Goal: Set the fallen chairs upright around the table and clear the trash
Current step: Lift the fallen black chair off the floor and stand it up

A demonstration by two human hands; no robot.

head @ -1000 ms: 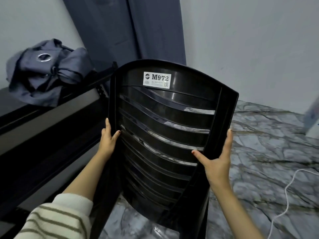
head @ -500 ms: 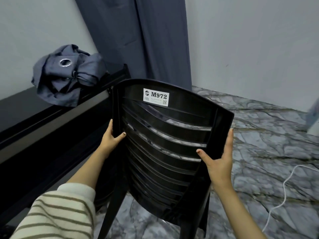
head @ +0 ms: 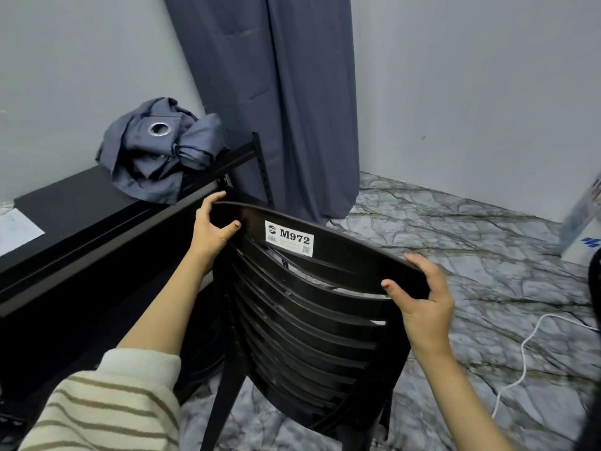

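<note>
Both hands now grip the top rail of the chair (head: pixel 312 323): the left hand (head: pixel 211 229) at its upper left corner, the right hand (head: pixel 422 304) at its right end, fingers curled over the edge, where before they held the backrest's sides. Chair sits lower in frame, centre, legs toward the floor (head: pixel 471 242). Its left side is close to the counter (head: pixel 81 203); open floor lies right. A cloth (head: pixel 156 154) lies on the counter, a cable (head: pixel 527 346) at lower right.

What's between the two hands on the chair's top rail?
In the head view, the white M972 label sits on the chair rail between the left hand and right hand; otherwise bare black plastic.
</note>
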